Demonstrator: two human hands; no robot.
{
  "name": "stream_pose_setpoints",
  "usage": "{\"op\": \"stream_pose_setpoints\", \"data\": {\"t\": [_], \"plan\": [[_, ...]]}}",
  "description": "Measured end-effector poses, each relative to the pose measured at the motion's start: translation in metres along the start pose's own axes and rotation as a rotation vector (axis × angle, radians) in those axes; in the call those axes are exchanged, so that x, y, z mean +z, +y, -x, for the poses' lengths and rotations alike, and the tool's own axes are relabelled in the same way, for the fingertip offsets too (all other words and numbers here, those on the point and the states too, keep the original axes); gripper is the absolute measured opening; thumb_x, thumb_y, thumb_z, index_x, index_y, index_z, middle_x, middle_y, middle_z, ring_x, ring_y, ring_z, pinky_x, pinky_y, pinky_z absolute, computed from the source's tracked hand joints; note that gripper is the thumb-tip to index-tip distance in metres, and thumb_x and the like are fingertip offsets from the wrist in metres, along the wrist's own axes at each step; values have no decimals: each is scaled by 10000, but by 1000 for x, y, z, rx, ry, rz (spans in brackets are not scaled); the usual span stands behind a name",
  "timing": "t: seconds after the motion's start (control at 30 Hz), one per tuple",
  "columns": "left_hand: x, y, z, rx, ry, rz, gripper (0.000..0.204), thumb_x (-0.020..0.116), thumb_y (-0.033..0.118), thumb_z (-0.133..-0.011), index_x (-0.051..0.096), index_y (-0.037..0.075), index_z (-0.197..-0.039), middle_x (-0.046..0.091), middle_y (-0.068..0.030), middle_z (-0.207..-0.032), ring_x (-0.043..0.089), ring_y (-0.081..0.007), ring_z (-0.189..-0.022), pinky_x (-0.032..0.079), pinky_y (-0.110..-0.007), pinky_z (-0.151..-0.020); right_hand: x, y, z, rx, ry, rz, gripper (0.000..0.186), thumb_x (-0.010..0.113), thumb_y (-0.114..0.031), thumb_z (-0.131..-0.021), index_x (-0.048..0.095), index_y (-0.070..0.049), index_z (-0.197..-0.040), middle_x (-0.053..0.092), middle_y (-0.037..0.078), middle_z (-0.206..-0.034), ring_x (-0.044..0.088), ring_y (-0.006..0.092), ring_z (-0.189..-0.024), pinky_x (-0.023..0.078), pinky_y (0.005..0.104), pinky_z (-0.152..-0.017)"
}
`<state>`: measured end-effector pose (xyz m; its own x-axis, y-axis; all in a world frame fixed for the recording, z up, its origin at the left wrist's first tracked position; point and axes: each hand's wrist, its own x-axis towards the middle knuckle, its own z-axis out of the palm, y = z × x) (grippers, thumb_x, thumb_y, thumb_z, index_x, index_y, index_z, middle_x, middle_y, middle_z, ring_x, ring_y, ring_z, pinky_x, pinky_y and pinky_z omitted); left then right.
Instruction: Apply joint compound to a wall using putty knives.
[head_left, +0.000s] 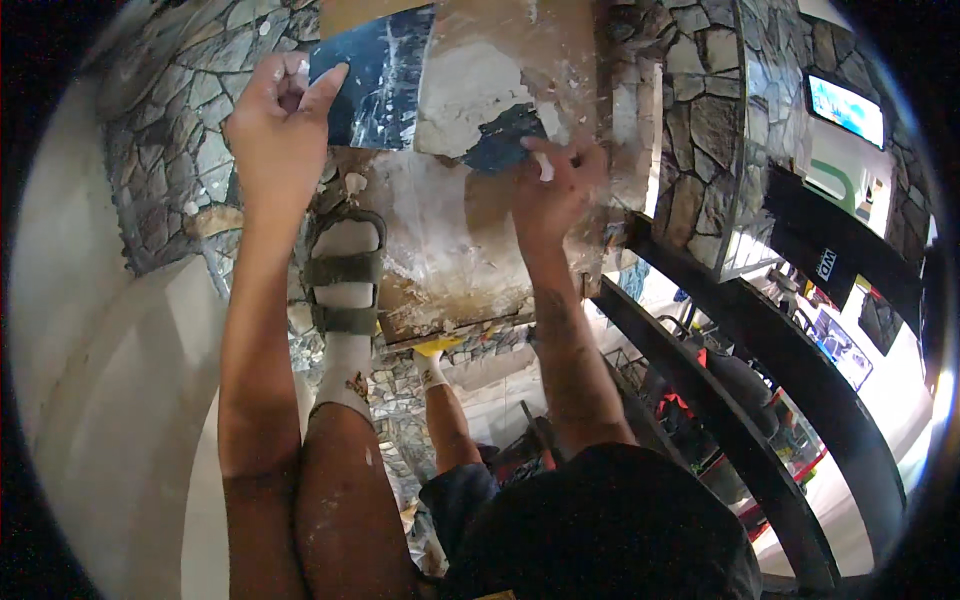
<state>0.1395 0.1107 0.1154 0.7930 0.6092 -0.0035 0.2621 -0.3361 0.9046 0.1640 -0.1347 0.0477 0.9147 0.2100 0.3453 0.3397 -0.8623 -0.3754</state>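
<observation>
A dark blue-grey sheet [372, 85], streaked with white and looking like sandpaper, is stretched between my hands at the top. My left hand [285, 120] pinches its left edge, thumb on the upper face. Toward the right, the sheet's surface is mostly a chalky beige area [465, 95]; I cannot tell if that is its back or a coating. At the lower right a ragged dark patch [505, 138] shows, and my right hand [560, 185] has its fingers closed on that corner. Below lies a worn brown board [430, 235] smeared with white.
My foot in a strapped sandal [345, 268] rests left of the board. Stone-patterned surfaces [180, 140] flank both sides. Dark slanting rails [730, 390] run along the right, with a cluttered lower area and a lit screen [845, 110] beyond. A pale wall [100, 370] curves at left.
</observation>
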Motion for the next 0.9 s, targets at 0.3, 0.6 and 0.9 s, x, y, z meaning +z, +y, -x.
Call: {"op": "stream_pose_setpoints", "data": {"t": [0.3,0.6,0.9], "plan": [[4,-13,15,-23,59,64,193,631,128,-789,481,17,-838,532,-70,-613,455,-99,-526,369,-267,-470,18,-41,14,1109,92,-1189,217,540,-172,-857,496,-5,-988,559,56,-758,524,142,-596,451,279,-509],[16,21,35,-50,-286,-221,271,670,88,-701,491,51,-901,579,-104,-641,541,-191,-514,438,-310,-508,-3,-14,-21,579,-289,-429,233,611,-180,-746,577,47,-786,592,215,-713,573,381,-653,440,417,-601],[58,17,42,134,-402,-226,294,580,33,-671,470,37,-944,570,-221,-692,574,-394,-662,444,-453,-593,-31,-57,-50,379,-368,-166,187,571,-138,-752,542,44,-778,578,236,-705,573,399,-672,445,452,-606]]}}
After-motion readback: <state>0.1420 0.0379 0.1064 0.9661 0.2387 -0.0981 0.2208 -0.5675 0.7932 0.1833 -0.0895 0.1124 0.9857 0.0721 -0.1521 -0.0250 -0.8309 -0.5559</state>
